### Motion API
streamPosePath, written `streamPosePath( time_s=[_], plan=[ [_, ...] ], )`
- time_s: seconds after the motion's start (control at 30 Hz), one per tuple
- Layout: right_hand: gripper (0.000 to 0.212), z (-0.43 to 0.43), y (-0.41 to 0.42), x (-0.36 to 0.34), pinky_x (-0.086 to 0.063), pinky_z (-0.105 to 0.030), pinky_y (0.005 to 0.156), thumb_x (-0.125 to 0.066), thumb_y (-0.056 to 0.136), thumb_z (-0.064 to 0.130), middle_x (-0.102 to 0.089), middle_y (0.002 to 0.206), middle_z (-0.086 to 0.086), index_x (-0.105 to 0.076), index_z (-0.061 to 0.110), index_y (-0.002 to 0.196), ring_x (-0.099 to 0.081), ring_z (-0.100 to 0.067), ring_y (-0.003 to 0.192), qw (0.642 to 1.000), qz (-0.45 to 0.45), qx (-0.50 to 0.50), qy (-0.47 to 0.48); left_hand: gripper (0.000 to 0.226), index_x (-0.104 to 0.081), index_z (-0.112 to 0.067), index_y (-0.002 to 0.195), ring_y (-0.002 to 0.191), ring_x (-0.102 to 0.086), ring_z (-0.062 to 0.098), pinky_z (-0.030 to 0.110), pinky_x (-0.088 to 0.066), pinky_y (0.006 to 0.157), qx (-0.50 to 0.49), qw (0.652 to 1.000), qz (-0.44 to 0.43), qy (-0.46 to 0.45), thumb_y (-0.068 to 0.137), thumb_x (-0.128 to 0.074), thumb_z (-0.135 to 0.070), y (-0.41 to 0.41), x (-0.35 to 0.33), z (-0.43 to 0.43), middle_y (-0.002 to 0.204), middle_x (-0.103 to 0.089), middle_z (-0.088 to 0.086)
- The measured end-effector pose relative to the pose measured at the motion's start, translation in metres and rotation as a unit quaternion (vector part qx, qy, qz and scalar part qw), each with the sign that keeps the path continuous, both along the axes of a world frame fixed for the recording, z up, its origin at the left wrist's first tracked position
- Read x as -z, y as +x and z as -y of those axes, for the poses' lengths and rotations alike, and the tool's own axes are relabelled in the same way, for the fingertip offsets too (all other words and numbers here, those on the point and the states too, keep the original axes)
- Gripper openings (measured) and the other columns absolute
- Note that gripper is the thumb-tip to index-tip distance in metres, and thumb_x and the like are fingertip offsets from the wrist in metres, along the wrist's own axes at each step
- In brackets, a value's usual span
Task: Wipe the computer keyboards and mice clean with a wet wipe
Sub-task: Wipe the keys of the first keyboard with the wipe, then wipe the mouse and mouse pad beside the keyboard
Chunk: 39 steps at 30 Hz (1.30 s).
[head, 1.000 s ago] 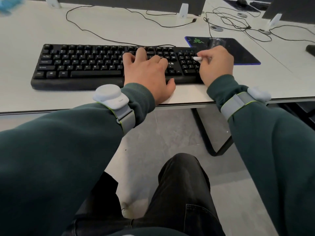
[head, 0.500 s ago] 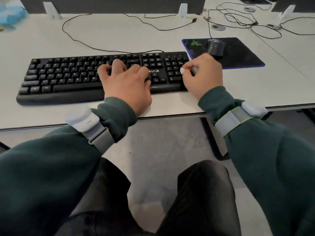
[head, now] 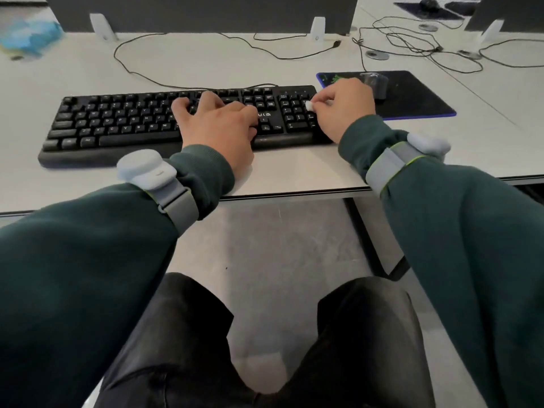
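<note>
The keyboard (head: 117,125) is black all over, its keys marked with small white legends and a pale grey brand word near the arrow keys. The wet wipe (head: 309,105) is plain white against it. The mouse pad (head: 412,95) is black with a bright blue border and a green logo at its left end, and the mouse (head: 376,82) on it is dark grey. The desk (head: 206,63) is white, crossed by thin black cables (head: 132,69). Both sleeves (head: 88,260) are deep green; the wrist straps (head: 179,210) are grey, edged in lime, carrying pale bluish-white pods (head: 144,169). The trousers (head: 182,334) are black, the floor (head: 279,240) mottled light grey. A blurred packet (head: 29,33) at the far left is sky blue — the divider panel (head: 206,10) dark grey.
</note>
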State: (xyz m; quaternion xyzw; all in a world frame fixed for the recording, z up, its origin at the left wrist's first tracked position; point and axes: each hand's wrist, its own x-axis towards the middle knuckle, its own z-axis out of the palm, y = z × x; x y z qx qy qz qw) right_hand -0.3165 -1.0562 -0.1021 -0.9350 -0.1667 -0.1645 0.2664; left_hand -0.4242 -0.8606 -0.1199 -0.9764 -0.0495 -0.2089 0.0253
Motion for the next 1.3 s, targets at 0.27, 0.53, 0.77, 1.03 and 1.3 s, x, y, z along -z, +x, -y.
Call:
streamPosePath(
  time_s=[0.27, 0.53, 0.77, 1.03, 1.3],
  plan=[
    [0.020, 0.047, 0.018, 0.000, -0.035, -0.015, 0.080, -0.059, 0.093, 0.021, -0.073, 0.099, 0.000, -0.077, 0.017, 0.099, -0.061, -0.014, 0.090, 0.999, 0.009, -0.005, -0.049, 0.023, -0.060, -0.026, 0.100, 0.117, -0.044, 0.028, 0.056, -0.027, 0.101, 0.004, 1.000, 0.000, -0.016, 0.082, -0.051, -0.016, 0.015, -0.011, 0.024, 0.106, -0.062, -0.010],
    [0.021, 0.111, 0.047, 0.009, -0.046, -0.032, 0.086, -0.052, 0.095, 0.022, -0.067, 0.106, -0.009, -0.073, 0.017, 0.095, -0.061, -0.028, 0.097, 0.992, -0.024, 0.102, -0.067, 0.025, -0.071, -0.021, 0.109, 0.117, -0.043, 0.033, 0.047, -0.033, 0.095, 0.159, 0.986, -0.031, 0.037, 0.094, -0.055, -0.035, 0.064, -0.021, 0.121, 0.110, -0.061, -0.003],
    [0.020, 0.105, 0.062, 0.003, -0.042, -0.031, 0.081, -0.054, 0.095, 0.016, -0.065, 0.111, -0.013, -0.073, 0.011, 0.100, -0.059, -0.030, 0.103, 0.989, -0.021, 0.096, -0.114, 0.016, -0.049, -0.022, 0.076, 0.120, -0.042, 0.028, 0.050, -0.023, 0.104, 0.083, 0.988, -0.105, 0.081, 0.091, -0.045, -0.014, 0.109, -0.037, 0.162, 0.072, -0.044, -0.004],
    [0.023, 0.101, 0.087, 0.002, -0.044, -0.033, 0.091, -0.054, 0.094, 0.019, -0.061, 0.118, -0.012, -0.074, 0.020, 0.107, -0.056, -0.031, 0.108, 0.989, 0.014, 0.097, -0.113, 0.027, -0.063, -0.011, 0.111, 0.094, -0.057, 0.034, 0.039, -0.041, 0.081, 0.122, 0.979, -0.147, 0.072, 0.095, -0.042, -0.010, 0.111, -0.029, 0.173, 0.116, -0.063, 0.014],
    [0.028, 0.087, 0.093, 0.002, -0.039, -0.033, 0.086, -0.049, 0.098, 0.024, -0.060, 0.113, -0.013, -0.075, 0.016, 0.106, -0.055, -0.032, 0.106, 0.980, 0.077, 0.046, -0.179, 0.010, -0.056, -0.014, 0.100, 0.085, -0.049, 0.030, 0.036, -0.039, 0.074, 0.116, 0.979, -0.164, 0.046, 0.093, -0.049, -0.015, 0.100, -0.029, 0.172, 0.096, -0.053, 0.011]
  ],
)
